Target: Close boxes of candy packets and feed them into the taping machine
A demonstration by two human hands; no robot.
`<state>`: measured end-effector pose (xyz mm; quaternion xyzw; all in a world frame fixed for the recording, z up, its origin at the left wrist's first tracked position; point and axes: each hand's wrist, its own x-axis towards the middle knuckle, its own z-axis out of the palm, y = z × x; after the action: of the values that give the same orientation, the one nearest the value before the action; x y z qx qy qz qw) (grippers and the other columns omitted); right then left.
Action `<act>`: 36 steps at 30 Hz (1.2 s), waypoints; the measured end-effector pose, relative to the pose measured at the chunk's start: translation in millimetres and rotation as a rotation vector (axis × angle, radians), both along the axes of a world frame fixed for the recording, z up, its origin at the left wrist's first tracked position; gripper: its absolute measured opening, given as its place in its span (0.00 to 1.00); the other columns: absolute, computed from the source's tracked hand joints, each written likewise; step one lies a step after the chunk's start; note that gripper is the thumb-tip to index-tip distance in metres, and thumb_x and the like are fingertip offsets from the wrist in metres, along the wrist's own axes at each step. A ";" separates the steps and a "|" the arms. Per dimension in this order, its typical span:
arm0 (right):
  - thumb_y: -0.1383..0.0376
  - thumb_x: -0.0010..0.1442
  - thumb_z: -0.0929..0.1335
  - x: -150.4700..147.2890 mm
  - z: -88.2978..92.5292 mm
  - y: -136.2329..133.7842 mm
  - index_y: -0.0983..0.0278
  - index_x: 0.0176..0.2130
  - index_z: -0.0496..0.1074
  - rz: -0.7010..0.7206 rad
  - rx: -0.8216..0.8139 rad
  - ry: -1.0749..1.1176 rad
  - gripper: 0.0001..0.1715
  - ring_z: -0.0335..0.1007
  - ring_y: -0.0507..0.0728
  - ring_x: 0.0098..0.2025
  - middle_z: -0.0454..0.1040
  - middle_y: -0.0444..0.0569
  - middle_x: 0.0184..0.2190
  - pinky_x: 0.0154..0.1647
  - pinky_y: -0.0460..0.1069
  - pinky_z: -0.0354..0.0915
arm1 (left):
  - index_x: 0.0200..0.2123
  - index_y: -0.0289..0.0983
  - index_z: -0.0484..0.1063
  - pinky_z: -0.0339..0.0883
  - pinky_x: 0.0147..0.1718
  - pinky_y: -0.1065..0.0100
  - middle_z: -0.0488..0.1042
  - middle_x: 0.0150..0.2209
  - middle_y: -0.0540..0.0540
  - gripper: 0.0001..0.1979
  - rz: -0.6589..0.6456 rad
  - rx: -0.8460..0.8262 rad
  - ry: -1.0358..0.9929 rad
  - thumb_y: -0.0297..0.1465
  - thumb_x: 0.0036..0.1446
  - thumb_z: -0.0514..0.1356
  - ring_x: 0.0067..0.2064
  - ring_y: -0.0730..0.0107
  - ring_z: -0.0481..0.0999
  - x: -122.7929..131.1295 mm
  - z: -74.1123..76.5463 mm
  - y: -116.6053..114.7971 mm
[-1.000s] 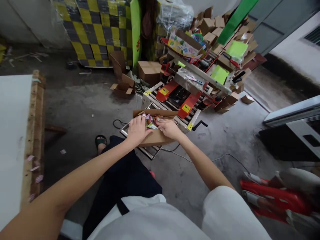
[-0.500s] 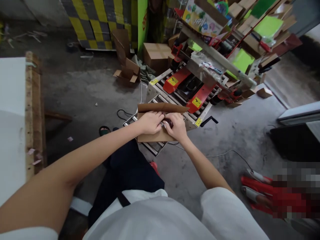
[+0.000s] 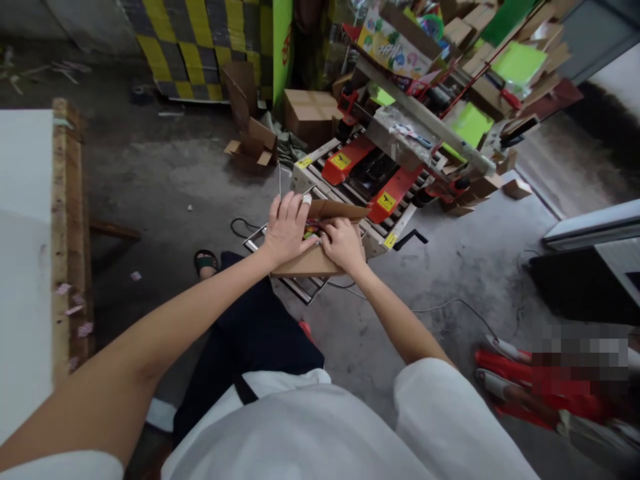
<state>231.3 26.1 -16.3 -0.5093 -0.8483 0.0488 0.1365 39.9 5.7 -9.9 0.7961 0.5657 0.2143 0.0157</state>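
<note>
A brown cardboard box (image 3: 315, 261) sits on the near end of a roller conveyor (image 3: 313, 288), its far flap (image 3: 345, 211) raised. Through the gap at its top show small colourful items (image 3: 311, 229), too small to name. My left hand (image 3: 286, 227) lies over the box's left side with fingers stretched out and thumb apart, and a whitish wrap or patch shows on one fingertip. My right hand (image 3: 344, 245) is on the right part of the top, fingers bent over the cardboard beside the opening; its fingertips are partly hidden.
Beyond the box stands a sealing machine with red guides (image 3: 395, 193) and a crank handle (image 3: 413, 239). Open cartons (image 3: 255, 143) lie behind it. A white-topped wooden table (image 3: 25, 233) is at left. A person in red (image 3: 505, 363) is at lower right; a cable (image 3: 445, 303) crosses the floor.
My left hand has moved left and up, from the middle of the box to its left side, its fingers straightening. The opening and colourful contents now show more. My right hand stays near the opening.
</note>
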 end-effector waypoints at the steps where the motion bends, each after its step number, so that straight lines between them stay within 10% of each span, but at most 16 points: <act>1: 0.58 0.69 0.61 1.4 -0.4 -2.4 0.67 0.56 0.74 -0.043 0.069 0.038 0.24 0.61 0.69 0.62 0.70 0.62 0.58 0.65 0.63 0.57 | 0.68 0.26 0.51 0.38 0.69 0.39 0.58 0.66 0.25 0.40 0.003 0.003 0.006 0.48 0.63 0.56 0.70 0.37 0.54 0.1 -0.7 0.1; 5: 0.49 0.68 0.62 6.3 -2.8 -12.0 0.67 0.68 0.58 -0.182 0.244 0.136 0.38 0.47 0.73 0.70 0.57 0.64 0.67 0.70 0.70 0.42 | 0.61 0.31 0.64 0.51 0.64 0.42 0.70 0.55 0.31 0.33 -0.011 0.079 0.050 0.52 0.67 0.50 0.58 0.45 0.68 -5.2 -5.4 1.0; 9: 0.50 0.70 0.61 12.8 -6.9 -19.6 0.63 0.47 0.75 -0.038 0.127 0.126 0.24 0.65 0.67 0.54 0.73 0.58 0.45 0.65 0.64 0.55 | 0.39 0.36 0.74 0.60 0.58 0.48 0.76 0.39 0.39 0.28 -0.317 0.050 0.169 0.50 0.71 0.43 0.46 0.55 0.73 -15.5 -9.7 -0.3; 12: 0.52 0.71 0.60 17.9 -8.2 -21.5 0.63 0.36 0.74 0.060 0.078 0.125 0.23 0.67 0.63 0.46 0.73 0.56 0.38 0.54 0.57 0.63 | 0.39 0.36 0.75 0.57 0.62 0.45 0.76 0.45 0.35 0.28 -0.430 -0.010 0.171 0.55 0.65 0.52 0.55 0.49 0.72 -21.4 -11.3 -2.3; 16: 0.56 0.71 0.60 22.7 -3.9 -11.7 0.64 0.38 0.75 0.105 0.065 0.109 0.21 0.67 0.62 0.47 0.74 0.57 0.40 0.54 0.55 0.63 | 0.65 0.31 0.62 0.41 0.65 0.34 0.50 0.71 0.25 0.57 -0.334 -0.164 0.233 0.64 0.42 0.65 0.71 0.26 0.46 -23.2 -6.1 -6.3; 18: 0.58 0.71 0.60 23.9 -2.8 -4.3 0.64 0.39 0.75 0.113 0.064 0.107 0.19 0.67 0.63 0.49 0.74 0.57 0.42 0.57 0.57 0.62 | 0.70 0.32 0.54 0.44 0.64 0.36 0.46 0.72 0.24 0.62 -0.305 -0.232 0.287 0.62 0.40 0.67 0.69 0.24 0.50 -17.6 -0.5 -9.5; 22: 0.57 0.72 0.58 17.6 -17.5 -2.6 0.62 0.54 0.73 -0.040 0.142 0.227 0.22 0.62 0.65 0.61 0.71 0.58 0.55 0.69 0.64 0.52 | 0.69 0.33 0.56 0.55 0.58 0.40 0.58 0.66 0.24 0.55 -0.081 -0.223 0.228 0.58 0.45 0.66 0.61 0.28 0.63 13.3 7.7 -15.7; 26: 0.51 0.73 0.52 1.3 -45.6 -20.2 0.61 0.74 0.45 -0.182 0.021 0.318 0.37 0.40 0.69 0.75 0.47 0.62 0.72 0.69 0.69 0.52 | 0.67 0.31 0.59 0.58 0.52 0.36 0.60 0.64 0.19 0.41 0.229 -0.243 0.115 0.49 0.58 0.61 0.58 0.25 0.65 48.2 9.2 -12.5; 30: 0.41 0.69 0.56 -6.1 -45.6 -33.3 0.61 0.75 0.29 -0.174 -0.123 0.224 0.51 0.27 0.78 0.76 0.31 0.65 0.75 0.66 0.76 0.53 | 0.67 0.34 0.61 0.61 0.52 0.37 0.62 0.63 0.23 0.37 0.101 -0.336 0.107 0.46 0.59 0.60 0.57 0.30 0.66 42.8 16.5 -5.2; 36: 0.31 0.52 0.68 -9.8 -11.5 -40.0 0.61 0.75 0.32 0.061 -0.176 0.014 0.73 0.18 0.87 0.73 0.27 0.62 0.76 0.57 0.88 0.43 | 0.61 0.50 0.72 0.60 0.60 0.42 0.65 0.61 0.40 0.23 0.055 -0.679 0.035 0.40 0.67 0.49 0.64 0.42 0.62 13.3 41.7 15.5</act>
<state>221.5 -13.8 -27.9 -0.4927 -0.8550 0.1307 0.0956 53.2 21.1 31.9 0.7337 0.6260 0.0003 0.2642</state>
